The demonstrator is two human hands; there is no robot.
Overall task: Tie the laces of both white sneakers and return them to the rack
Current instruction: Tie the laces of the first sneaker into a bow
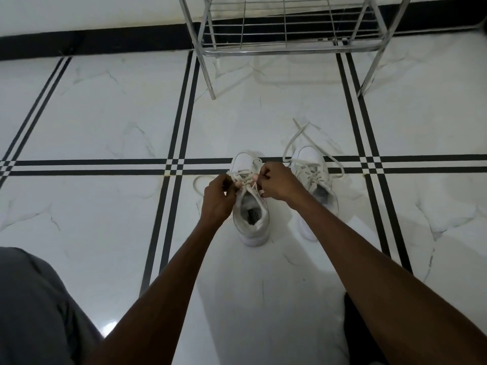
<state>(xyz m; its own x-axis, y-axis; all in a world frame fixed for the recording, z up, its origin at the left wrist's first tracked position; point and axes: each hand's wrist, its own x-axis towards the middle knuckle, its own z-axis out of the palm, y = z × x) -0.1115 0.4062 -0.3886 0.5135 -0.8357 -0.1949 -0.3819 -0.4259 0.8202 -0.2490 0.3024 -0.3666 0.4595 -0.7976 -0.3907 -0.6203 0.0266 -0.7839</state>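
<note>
Two white sneakers stand side by side on the tiled floor, toes pointing away from me. My left hand (218, 198) and my right hand (276, 183) are both over the left sneaker (251, 219), each pinching a strand of its white laces (246, 177) above the tongue. One lace loop trails on the floor to the left of that shoe. The right sneaker (315, 177) sits untouched, partly behind my right forearm, with its loose laces (297, 139) spread over the floor ahead of its toe. The metal shoe rack (287, 46) stands beyond the shoes.
The floor (105, 114) is glossy white marble tile with black double stripes. A black skirting band (92, 42) runs along the wall at the back. The rack's lower wire shelf holds nothing visible. My grey-clothed knee (34, 306) fills the lower left corner.
</note>
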